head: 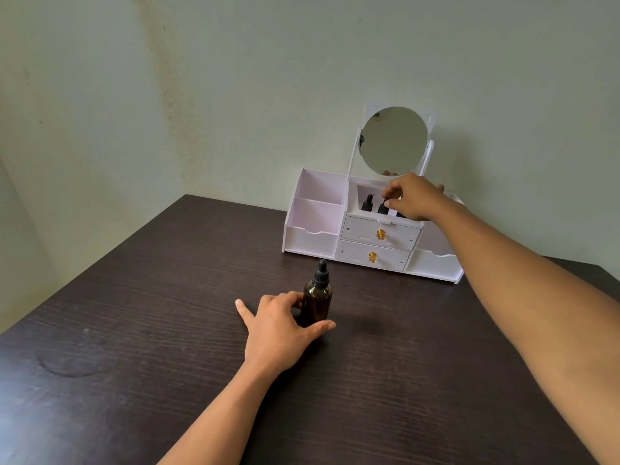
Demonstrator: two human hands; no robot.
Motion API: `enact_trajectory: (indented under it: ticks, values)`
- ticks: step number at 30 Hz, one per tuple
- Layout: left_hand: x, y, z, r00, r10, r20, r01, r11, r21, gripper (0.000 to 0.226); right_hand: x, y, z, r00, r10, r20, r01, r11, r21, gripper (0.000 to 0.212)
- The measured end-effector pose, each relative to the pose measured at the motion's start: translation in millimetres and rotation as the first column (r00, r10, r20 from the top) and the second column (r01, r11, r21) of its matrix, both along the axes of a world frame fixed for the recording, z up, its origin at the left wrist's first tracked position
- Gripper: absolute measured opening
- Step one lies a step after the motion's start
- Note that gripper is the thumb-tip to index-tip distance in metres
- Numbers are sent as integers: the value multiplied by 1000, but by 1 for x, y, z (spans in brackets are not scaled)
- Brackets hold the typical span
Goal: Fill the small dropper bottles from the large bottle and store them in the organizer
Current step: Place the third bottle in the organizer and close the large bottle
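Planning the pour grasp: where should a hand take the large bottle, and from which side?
Grip the large bottle round its body, from its left, as the left hand does. It stands upright; the body is wide and cylindrical, the dropper cap narrow.

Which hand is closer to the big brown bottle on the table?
Left. The left hand holds the big brown bottle; the right hand is away at the organizer, pinching a small dropper bottle.
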State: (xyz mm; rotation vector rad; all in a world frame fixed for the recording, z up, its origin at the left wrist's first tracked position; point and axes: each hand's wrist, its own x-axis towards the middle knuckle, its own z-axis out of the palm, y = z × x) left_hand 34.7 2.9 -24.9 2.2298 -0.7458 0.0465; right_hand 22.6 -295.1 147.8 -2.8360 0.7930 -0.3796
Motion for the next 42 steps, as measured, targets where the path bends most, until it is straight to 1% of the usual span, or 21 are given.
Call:
enact_trajectory:
  ticks: [3,8,11,14,16,18,20,22,24,31,42]
  values:
    - [-1,0,0,1000,0,3,0,1000,-7,60,-5,3,6,998,-6,58,6,1000,-3,22]
    - [-1,-1,-1,1000,7,5,-7,1000,-18,60,-19,28,22,958,12,287,1,999,-48,23]
    - [-2,0,-1,1000,8,10,-8,1000,-10,63,-35,63,18,908,70,413,-76,997,-2,21]
    - [-2,1,0,1000,1,9,-1,1000,-14,66,-52,102,-4,862,155,482,-235,966,111,18]
    - [-1,0,1,1000,2,4,-2,1000,-24,67,-61,125,-22,854,196,481,-318,929,187,18]
    - [-2,0,1,1000,5,-1,-5,999,-36,63,-68,142,-38,852,220,475,-366,899,240,22]
    - [-3,1,1,1000,9,-3,-9,999,-43,61,-73,155,-51,852,245,463,-408,864,294,33]
    - [-4,1,0,1000,7,-2,-7,1000,-26,65,-77,164,-61,867,284,410,-433,837,336,45]
    - [-2,0,-3,1000,3,-7,-3,1000,-14,70,-79,168,-67,873,302,384,-444,816,369,51]
    - [0,-2,-5,1000,-8,-6,8,1000,-3,73,-77,166,-76,873,267,409,-424,830,362,59]
    - [1,-2,-5,1000,-4,-1,4,1000,5,74,-71,166,-80,869,248,428,-406,852,330,62]
